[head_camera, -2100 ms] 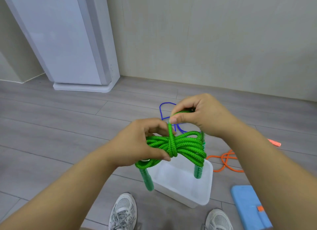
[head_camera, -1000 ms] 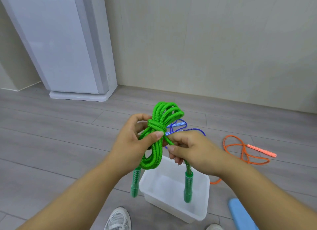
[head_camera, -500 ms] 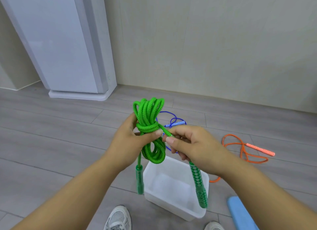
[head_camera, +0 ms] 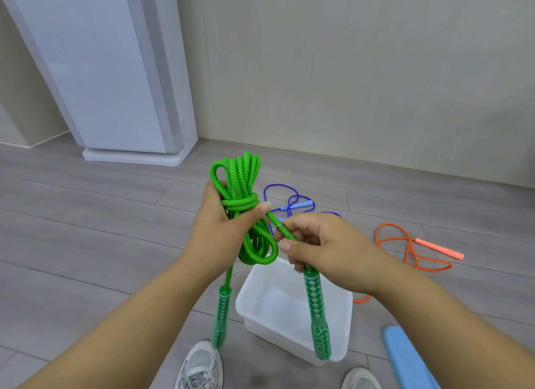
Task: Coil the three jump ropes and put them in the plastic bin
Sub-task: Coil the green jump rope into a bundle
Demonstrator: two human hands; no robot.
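One view only, from the head. The left hand (head_camera: 223, 232) is gripping the green rope (head_camera: 246, 203) at its wrapped middle, with the thumb pressing on the wrap. The bundle is now standing upright, where two seconds before it was lying across. The right hand (head_camera: 327, 249) is pinching the rope tail with curled fingers (head_camera: 298, 256) and pulling it sideways. The wrap is looking tighter than a moment ago. One handle (head_camera: 317, 310) is hanging over the plastic bin (head_camera: 278, 307), which is holding no rope yet. The blue rope (head_camera: 295, 206) and orange rope (head_camera: 411, 249) are lying loose on the floor, so probably the first of the three coils is nearly finished.
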